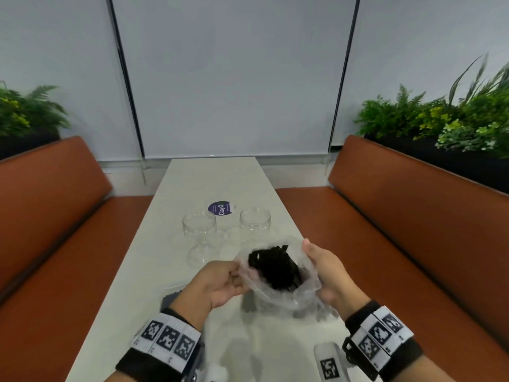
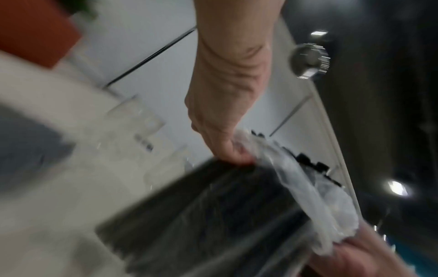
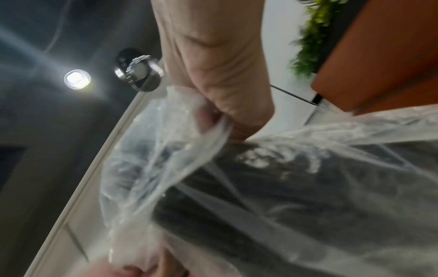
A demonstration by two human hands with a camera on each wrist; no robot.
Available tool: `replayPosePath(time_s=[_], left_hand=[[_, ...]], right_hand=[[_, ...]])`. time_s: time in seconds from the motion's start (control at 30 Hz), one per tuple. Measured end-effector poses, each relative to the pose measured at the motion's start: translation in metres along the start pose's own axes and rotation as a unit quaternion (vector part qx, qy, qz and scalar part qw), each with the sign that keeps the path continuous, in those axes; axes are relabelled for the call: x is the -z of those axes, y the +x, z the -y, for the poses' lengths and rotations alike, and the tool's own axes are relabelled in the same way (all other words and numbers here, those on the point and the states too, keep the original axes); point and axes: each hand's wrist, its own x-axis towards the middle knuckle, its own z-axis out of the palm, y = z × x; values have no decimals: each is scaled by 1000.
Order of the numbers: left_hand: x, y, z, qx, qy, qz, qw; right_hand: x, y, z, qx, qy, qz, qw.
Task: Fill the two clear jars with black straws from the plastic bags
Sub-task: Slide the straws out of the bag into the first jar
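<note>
Two clear jars stand open and with nothing in them on the white table point(image 1: 214, 177), one at the left point(image 1: 199, 230) and one at the right point(image 1: 254, 223). In front of them I hold a clear plastic bag point(image 1: 278, 293) above the table, its mouth spread wide. A bundle of black straws point(image 1: 275, 268) pokes out of it toward the jars. My left hand point(image 1: 234, 277) pinches the bag's left rim, and my right hand point(image 1: 316, 268) grips the right rim. In the wrist views, the left hand point(image 2: 232, 155) and right hand point(image 3: 220, 120) clutch crinkled plastic over the dark straws point(image 3: 284, 196).
A round purple sticker point(image 1: 221, 208) lies behind the jars. A dark object point(image 1: 172, 297) lies on the table, partly hidden under my left wrist. Orange benches point(image 1: 55, 216) run along both sides of the narrow table, with plants point(image 1: 440, 117) behind them.
</note>
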Motion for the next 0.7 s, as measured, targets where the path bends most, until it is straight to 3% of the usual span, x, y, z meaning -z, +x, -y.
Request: replayPosePath(time_s=[0.07, 0.17, 0.27, 0.3, 0.37, 0.47, 0.57, 0.7], left_hand=[[0, 6, 7, 15, -144, -11, 989], [-4, 11, 18, 33, -165, -12, 986], [-9, 9, 26, 18, -140, 20, 990], [-9, 9, 26, 8, -112, -3, 994], [-2, 16, 29, 10, -140, 18, 990], [4, 41, 40, 40, -131, -1, 991], [-8, 16, 29, 61, -109, 47, 991], [0, 16, 39, 44, -31, 27, 998]], right_hand=[[6, -2, -1, -29, 102, 39, 994], [13, -6, -7, -50, 154, 68, 984], [15, -9, -13, -59, 17, 44, 997], [13, -9, -13, -41, -60, 15, 997], [12, -4, -13, -8, -128, -37, 991], [16, 9, -16, -47, -1, -12, 999], [24, 27, -32, -121, 193, 14, 974], [34, 61, -68, -169, 181, -61, 967]])
